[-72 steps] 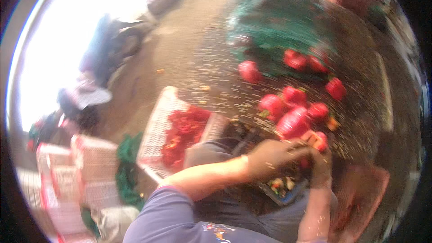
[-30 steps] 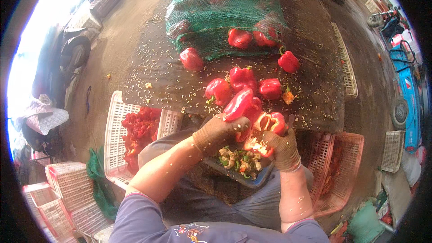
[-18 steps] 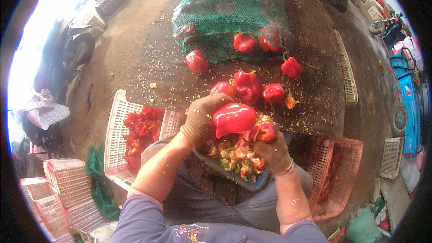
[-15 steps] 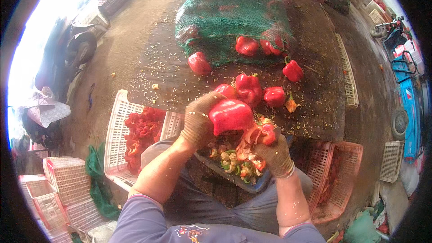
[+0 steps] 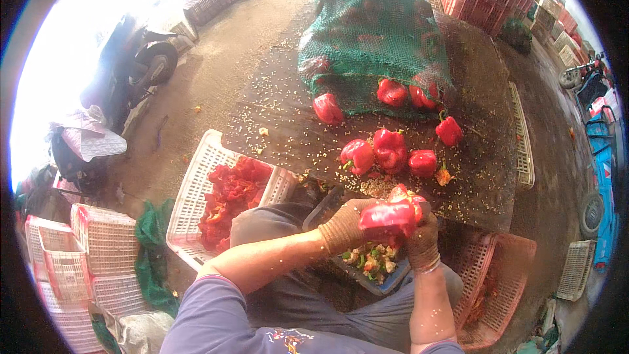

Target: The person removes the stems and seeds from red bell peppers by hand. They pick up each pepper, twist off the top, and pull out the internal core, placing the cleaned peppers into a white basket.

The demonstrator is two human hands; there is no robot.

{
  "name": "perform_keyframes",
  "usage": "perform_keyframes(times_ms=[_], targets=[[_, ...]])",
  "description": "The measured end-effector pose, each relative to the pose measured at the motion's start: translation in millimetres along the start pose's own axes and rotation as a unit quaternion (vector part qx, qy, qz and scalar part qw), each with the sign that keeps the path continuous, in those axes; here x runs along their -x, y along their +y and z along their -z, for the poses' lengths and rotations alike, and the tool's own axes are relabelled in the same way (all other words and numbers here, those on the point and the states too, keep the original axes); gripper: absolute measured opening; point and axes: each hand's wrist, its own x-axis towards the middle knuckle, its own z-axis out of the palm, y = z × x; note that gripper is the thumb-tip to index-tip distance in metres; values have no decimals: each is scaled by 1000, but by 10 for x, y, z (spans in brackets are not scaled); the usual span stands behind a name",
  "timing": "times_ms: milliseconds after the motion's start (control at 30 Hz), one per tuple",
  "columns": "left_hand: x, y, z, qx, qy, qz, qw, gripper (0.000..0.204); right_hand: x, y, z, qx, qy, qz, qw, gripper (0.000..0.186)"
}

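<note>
My left hand (image 5: 344, 226), in a brown knit glove, is closed on a glossy red pepper (image 5: 380, 218). My right hand (image 5: 422, 242), gloved too, grips pepper at its right, close against the left one, with a torn or cut pale inside showing on top; whether it also holds a tool is hidden. Below them a dark blue-rimmed tray (image 5: 380, 288) holds cores and stems (image 5: 370, 262). On the seed-strewn board (image 5: 485, 190) just beyond lie several whole red peppers (image 5: 390, 151) and a loose stem piece (image 5: 443, 176).
A green net sack (image 5: 367, 26) of peppers sits on the board's far part. A white crate (image 5: 187, 216) of red pieces stands left, reddish crates (image 5: 504, 275) right, stacked crates (image 5: 105, 236) lower left. A scooter (image 5: 111, 72) and blue vehicle (image 5: 603, 177) are at the sides.
The view has shifted, moving the board rightward and down. My left hand has come down and right with its pepper, closer to my right hand, and the pepper has turned.
</note>
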Motion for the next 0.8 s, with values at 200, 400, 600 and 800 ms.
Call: perform_keyframes(times_ms=[200,400,600,800], targets=[[301,181,-3,-111,121,-55,985,37,33,-233,-107,54,-83,97,990,30],[909,588,224,-50,251,-98,962,28,192,-549,-209,-65,-189,61,978,35],[1595,773,1490,-281,401,-10,872,60,290,-387,203,-184,-57,-10,981,23],[943,948,1605,-580,296,62,757,70,283,-649,299,-85,-98,-69,989,22]])
